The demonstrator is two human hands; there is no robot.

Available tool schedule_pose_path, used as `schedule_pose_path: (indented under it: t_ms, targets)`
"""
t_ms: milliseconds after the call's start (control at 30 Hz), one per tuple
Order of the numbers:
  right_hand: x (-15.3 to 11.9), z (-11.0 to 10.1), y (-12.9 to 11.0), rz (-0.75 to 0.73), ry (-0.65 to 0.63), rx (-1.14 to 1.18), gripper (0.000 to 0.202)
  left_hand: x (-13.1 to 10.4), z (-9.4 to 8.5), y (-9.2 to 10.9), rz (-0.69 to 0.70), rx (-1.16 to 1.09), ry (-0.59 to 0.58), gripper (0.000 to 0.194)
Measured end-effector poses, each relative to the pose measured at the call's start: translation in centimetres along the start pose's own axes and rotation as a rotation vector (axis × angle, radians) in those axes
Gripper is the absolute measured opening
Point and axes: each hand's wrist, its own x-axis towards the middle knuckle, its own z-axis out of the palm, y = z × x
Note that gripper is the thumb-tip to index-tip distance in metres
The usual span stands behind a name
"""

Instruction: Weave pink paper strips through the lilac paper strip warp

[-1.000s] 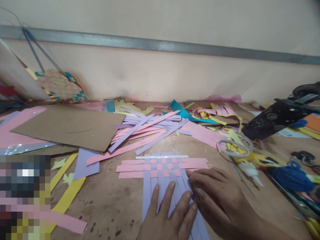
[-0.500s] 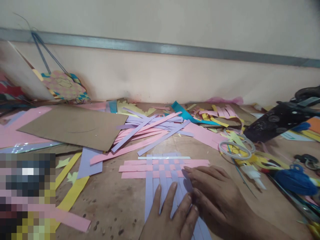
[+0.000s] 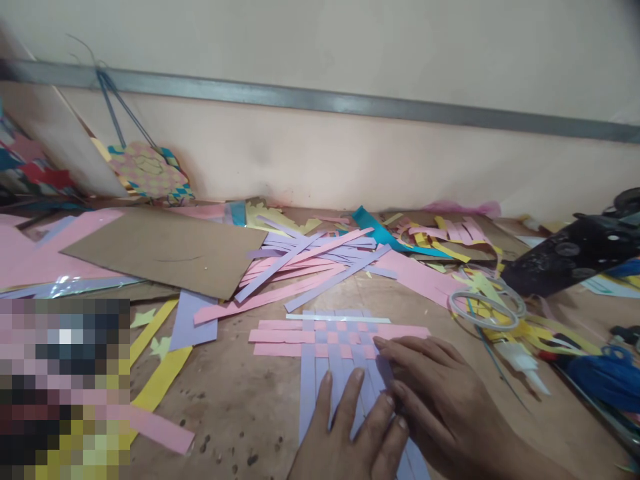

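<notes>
A woven mat of pink and lavender paper strips (image 3: 333, 337) lies on the table, checkered near its top. My left hand (image 3: 357, 433) rests over the long lavender strips (image 3: 307, 387), its fingers spread and flat. At the mat's right edge is my right hand (image 3: 445, 387), its fingertips touching the checkered part and covering some of the pink ends. Its thumb and index finger are apart, beside the left fingers. A thin whitish strip (image 3: 345, 319) crosses the lavender ends at the top.
Behind the mat lie loose paper strips (image 3: 310, 257) and a brown cardboard piece (image 3: 165, 250). To the right are tape rings (image 3: 485, 310), a white-nozzled bottle (image 3: 523, 367), blue cord (image 3: 613, 377) and a black object (image 3: 565, 257). A woven flower-shaped hanging (image 3: 153, 170) leans against the wall.
The whole view has shifted, so things appear slightly further right. Both hands keep almost the same place on the mat, and the weave looks unchanged.
</notes>
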Motion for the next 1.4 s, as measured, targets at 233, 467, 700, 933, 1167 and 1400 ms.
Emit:
schedule_pose_path:
  t_ms: [233,467,700,933,1167,1400]
  targets:
    - [1.3,-0.1,-0.7,-0.031,-0.053,0.085,0.045,0.2,0.1,0.2,-0.03,-0.101,0.018,0.036]
    - [1.9,0.5,-0.9,-0.08,-0.099,0.029,0.046,-0.1,0.7,0.5,-0.024,-0.071,0.03,0.035]
    - [2.1,0.6,-1.2,-0.132,-0.034,-0.014,0.042,0.4,0.0,0.3,-0.038,-0.09,0.042,0.036]
    - [2.3,0.7,-1.2,-0.126,-0.021,-0.015,0.04,0.5,-0.5,0.2,-0.037,-0.173,-0.059,0.036]
    - [3.6,1.0,-1.8,-0.177,-0.032,0.156,0.042,0.6,-0.4,0.2,-0.035,-0.191,-0.074,0.04]
    - [4.0,1.6,-2.2,-0.204,-0.057,0.152,0.041,0.7,0.2,0.7,-0.079,-0.177,-0.041,0.045]
